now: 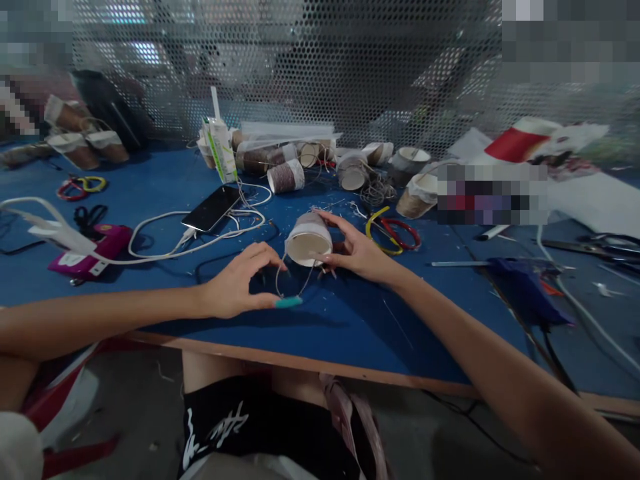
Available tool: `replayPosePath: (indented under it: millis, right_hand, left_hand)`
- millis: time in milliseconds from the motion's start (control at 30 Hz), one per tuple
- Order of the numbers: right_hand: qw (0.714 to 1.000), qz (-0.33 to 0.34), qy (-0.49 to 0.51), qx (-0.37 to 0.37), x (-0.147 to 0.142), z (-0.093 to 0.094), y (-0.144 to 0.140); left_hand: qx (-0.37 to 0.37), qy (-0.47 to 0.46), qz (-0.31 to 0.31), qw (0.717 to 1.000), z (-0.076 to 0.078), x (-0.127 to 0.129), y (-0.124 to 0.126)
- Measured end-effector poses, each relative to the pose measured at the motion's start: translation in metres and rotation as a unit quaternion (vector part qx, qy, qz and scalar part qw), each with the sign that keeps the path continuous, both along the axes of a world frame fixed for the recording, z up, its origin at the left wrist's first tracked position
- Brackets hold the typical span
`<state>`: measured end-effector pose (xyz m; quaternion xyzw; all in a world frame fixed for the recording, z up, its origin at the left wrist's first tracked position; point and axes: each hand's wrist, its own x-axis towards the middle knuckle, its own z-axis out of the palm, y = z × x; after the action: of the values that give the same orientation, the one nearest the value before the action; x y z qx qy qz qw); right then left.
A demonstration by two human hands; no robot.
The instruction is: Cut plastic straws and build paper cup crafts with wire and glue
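Observation:
My right hand (357, 250) grips a small paper cup (309, 240) that lies on its side on the blue table (350, 320), its open mouth facing me. A thin wire loop (291, 285) hangs from the cup's rim. My left hand (240, 283) pinches that wire just left of the cup, thumb and fingers closed on it.
A phone (211, 208) with white cables lies left of the cup, and yellow-and-red scissors (393, 230) lie to the right. Several similar cups (285, 177) stand farther back by a perforated metal screen. A pink device (90, 253) and a blue glue gun (525, 287) flank the sides.

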<state>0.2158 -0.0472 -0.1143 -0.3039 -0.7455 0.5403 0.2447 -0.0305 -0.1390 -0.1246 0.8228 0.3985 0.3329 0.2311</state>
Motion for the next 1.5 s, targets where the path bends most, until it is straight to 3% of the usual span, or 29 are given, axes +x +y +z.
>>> replayPosePath:
  millis: [100,300,400,500,600,767,933,1033,1267,1500]
  right_hand:
    - [1.0,-0.009,-0.01,0.016,0.0,-0.002,0.0]
    - [0.999,-0.022,-0.011,0.049,0.001,-0.006,0.0]
    - [0.997,-0.029,-0.02,0.074,0.003,-0.003,0.0]
    - [0.997,-0.026,-0.024,0.068,0.004,0.001,0.0]
    - [0.998,-0.028,-0.029,0.052,0.005,0.002,0.002]
    - [0.996,-0.059,-0.025,0.061,0.008,0.001,0.007]
    - [0.996,-0.069,-0.031,0.047,0.01,0.001,0.011]
    - [0.997,-0.06,-0.026,0.048,0.01,0.001,0.013]
    - [0.997,-0.049,-0.027,0.044,0.013,-0.001,0.015]
    - [0.996,-0.062,-0.036,0.058,0.013,-0.002,0.015]
  left_hand:
    - [-0.051,-0.028,-0.022,0.998,-0.002,0.01,-0.001]
    - [-0.01,-0.05,-0.108,0.993,-0.001,0.027,0.011]
    - [-0.046,-0.055,-0.153,0.986,-0.001,0.029,0.02]
    - [-0.085,-0.065,-0.158,0.982,-0.001,0.03,0.03]
    - [-0.073,-0.067,-0.15,0.984,-0.002,0.033,0.04]
    - [-0.132,-0.099,-0.098,0.981,-0.004,0.041,0.051]
    - [-0.173,-0.109,-0.142,0.968,-0.004,0.042,0.055]
    - [-0.149,-0.087,-0.159,0.972,-0.003,0.042,0.056]
    - [0.041,-0.042,-0.168,0.984,-0.004,0.039,0.055]
    - [0.076,-0.03,-0.1,0.992,-0.006,0.038,0.047]
